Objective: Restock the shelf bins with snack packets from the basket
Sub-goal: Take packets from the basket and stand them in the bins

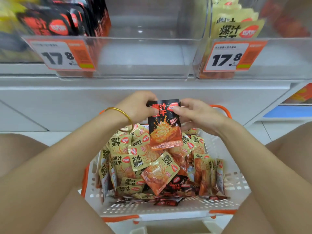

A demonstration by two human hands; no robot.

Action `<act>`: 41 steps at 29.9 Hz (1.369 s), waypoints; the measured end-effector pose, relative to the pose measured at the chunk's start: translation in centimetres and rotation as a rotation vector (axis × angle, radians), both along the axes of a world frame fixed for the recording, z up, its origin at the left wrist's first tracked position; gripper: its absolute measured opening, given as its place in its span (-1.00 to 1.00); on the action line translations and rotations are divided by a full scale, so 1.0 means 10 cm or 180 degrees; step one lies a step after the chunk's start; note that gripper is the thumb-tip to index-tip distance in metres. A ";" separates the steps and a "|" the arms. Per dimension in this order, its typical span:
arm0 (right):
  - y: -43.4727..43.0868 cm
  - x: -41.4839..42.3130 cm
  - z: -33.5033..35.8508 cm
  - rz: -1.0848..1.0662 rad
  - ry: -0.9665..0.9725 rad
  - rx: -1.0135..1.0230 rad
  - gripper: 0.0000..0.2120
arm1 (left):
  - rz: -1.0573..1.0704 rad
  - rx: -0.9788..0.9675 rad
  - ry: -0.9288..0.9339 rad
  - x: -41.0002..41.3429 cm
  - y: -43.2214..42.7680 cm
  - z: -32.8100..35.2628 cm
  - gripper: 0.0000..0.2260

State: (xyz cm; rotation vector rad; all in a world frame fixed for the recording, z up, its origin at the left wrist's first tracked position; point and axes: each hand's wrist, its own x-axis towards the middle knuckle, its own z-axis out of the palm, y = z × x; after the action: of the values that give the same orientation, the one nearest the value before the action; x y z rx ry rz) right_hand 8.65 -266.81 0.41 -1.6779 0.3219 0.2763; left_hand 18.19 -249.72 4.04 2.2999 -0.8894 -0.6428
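both hands, left hand [140,105] and right hand [197,114], pinch a black snack packet [164,125] above the basket [236,188].

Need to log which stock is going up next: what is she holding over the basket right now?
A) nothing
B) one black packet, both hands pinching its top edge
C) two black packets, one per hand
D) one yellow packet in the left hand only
B: the left hand and right hand both pinch the top edge of a single black packet hanging above the basket.

price tag [62,55] small print blurred, unreadable
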 end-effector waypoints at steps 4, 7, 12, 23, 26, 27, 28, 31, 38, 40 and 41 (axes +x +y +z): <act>0.20 0.11 0.23 0.0206 -0.0177 0.0294 -0.84 | 0.0337 -0.0591 0.0136 0.10 0.16 0.30 -0.82; 0.37 0.28 0.63 0.0274 -0.0479 0.0482 -0.85 | 0.0631 -0.1146 -0.0103 0.19 0.32 0.60 -0.80; 0.76 0.75 1.29 0.0177 -0.1112 0.0398 -0.87 | 0.1469 -0.2207 -0.1046 0.41 0.60 0.96 -0.72; 1.36 1.71 1.54 -0.0725 -0.2189 -0.0116 -0.74 | 0.2532 -0.1919 -0.1870 0.81 1.10 0.96 -0.60; 1.46 1.77 1.39 -0.0719 -0.2184 -0.0625 -0.76 | 0.2531 -0.1768 -0.2107 0.86 1.13 0.95 -0.66; 1.48 1.77 1.37 -0.0648 -0.2128 -0.0915 -0.78 | 0.2531 -0.1720 -0.2194 0.87 1.13 0.95 -0.66; 1.50 1.76 1.36 -0.0554 -0.2076 -0.1203 -0.82 | 0.2515 -0.1687 -0.2278 0.88 1.13 0.95 -0.64; 1.47 1.70 1.44 -0.0352 -0.1984 -0.1824 -0.74 | 0.2361 -0.1604 -0.2463 0.87 1.13 0.95 -0.53; 1.45 1.66 1.48 0.0483 -0.1630 -0.2476 -0.87 | 0.2517 -0.1044 -0.2838 0.89 1.12 0.89 -0.76; 1.46 1.67 1.51 0.0560 -0.1516 -0.2583 -0.73 | 0.2734 -0.0853 -0.2908 0.88 1.14 0.88 -0.78; 1.47 1.66 1.53 0.0576 -0.1498 -0.2582 -0.64 | 0.2782 -0.0796 -0.2908 0.88 1.16 0.88 -0.78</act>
State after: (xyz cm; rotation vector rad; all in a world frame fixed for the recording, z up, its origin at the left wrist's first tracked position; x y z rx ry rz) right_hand 25.26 -252.12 15.68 -2.5060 -0.1001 -0.1535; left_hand 27.04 -238.11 12.86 2.3862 -0.1807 0.8873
